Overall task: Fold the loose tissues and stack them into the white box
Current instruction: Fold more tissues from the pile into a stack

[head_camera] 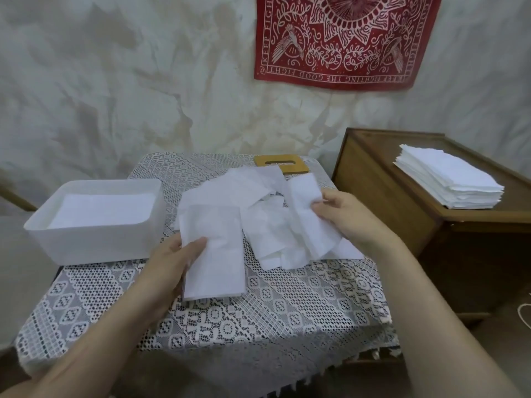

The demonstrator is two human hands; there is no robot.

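Note:
A white box stands on the left of the lace-covered table, with flat tissues inside it. My left hand holds a folded white tissue by its left edge, thumb on top, just right of the box. My right hand pinches a loose crumpled tissue lifted off a pile of several loose tissues spread over the middle of the table.
A wooden lid with a slot lies at the table's far edge behind the pile. A brown wooden cabinet stands to the right with a stack of tissues on top. A red bandana hangs on the wall.

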